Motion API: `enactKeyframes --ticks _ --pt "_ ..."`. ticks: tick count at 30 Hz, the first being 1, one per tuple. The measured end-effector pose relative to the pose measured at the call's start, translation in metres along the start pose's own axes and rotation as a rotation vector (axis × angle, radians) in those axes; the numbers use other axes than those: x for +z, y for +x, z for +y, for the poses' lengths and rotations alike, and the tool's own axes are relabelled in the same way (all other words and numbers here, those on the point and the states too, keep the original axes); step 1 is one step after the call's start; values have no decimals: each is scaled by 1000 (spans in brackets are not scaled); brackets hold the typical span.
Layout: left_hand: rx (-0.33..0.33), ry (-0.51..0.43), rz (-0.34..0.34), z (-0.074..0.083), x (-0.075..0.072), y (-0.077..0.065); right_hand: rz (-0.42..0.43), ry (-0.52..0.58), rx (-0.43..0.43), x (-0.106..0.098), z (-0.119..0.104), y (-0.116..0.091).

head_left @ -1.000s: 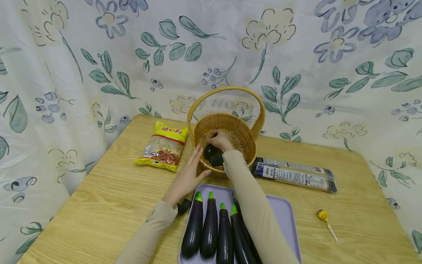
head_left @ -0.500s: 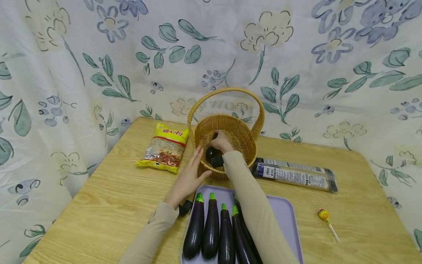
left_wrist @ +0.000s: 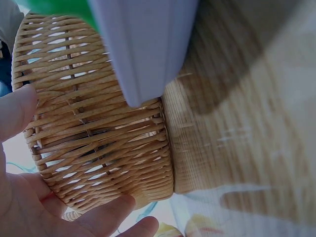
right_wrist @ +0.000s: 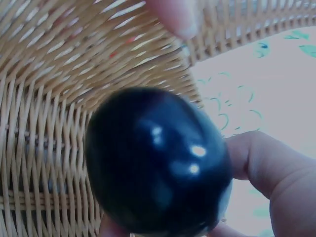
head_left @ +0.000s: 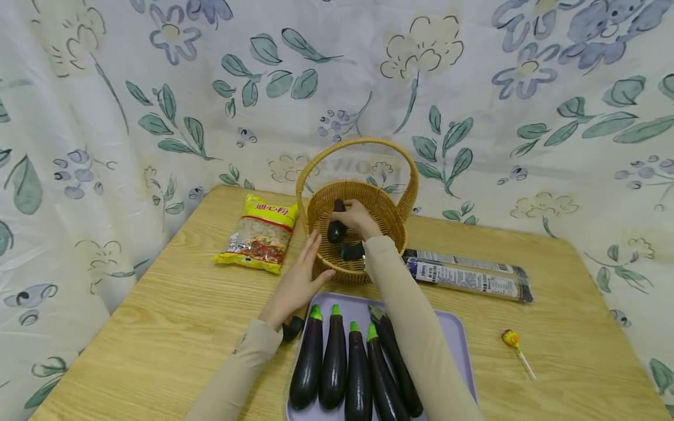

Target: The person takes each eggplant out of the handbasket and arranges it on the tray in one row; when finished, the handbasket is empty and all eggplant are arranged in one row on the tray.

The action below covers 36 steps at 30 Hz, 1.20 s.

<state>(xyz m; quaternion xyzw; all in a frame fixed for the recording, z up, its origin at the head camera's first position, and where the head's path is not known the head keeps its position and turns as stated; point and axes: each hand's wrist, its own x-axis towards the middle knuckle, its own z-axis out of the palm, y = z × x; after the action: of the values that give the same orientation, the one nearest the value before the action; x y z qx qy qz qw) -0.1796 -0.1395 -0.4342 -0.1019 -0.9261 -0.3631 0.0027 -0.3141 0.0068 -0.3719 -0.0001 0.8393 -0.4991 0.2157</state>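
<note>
A dark, glossy eggplant stands nearly upright inside the wicker basket, at its left side. My right hand grips it from the right; in the right wrist view the eggplant's rounded end fills the middle, thumb and fingers around it. Outside the basket, my left hand rests against its front left wall with fingers spread. The left wrist view has this hand's fingers along the woven wall. Several more eggplants lie side by side on the lilac tray, partly under my right forearm.
Left of the basket lies a yellow bag of pasta. Two long, clear-and-dark packs lie to its right. A lollipop is on the wooden table at the right. A floral curtain hangs behind.
My right hand has risen slightly and moved right inside the basket, lifting the eggplant more into view. My left hand stays on the basket wall.
</note>
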Motion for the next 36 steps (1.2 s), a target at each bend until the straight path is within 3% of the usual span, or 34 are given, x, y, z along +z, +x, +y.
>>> enactKeyframes --ticks 10,23,36 --pt "-4 3 -4 0 1 -1 -35 81 15 -1 -1 -8" --pt "9 1 3 3 -2 -1 -70 254 27 -17 3 -14" --pt "5 19 2 3 -2 0 -88 270 -33 -19 12 -24"
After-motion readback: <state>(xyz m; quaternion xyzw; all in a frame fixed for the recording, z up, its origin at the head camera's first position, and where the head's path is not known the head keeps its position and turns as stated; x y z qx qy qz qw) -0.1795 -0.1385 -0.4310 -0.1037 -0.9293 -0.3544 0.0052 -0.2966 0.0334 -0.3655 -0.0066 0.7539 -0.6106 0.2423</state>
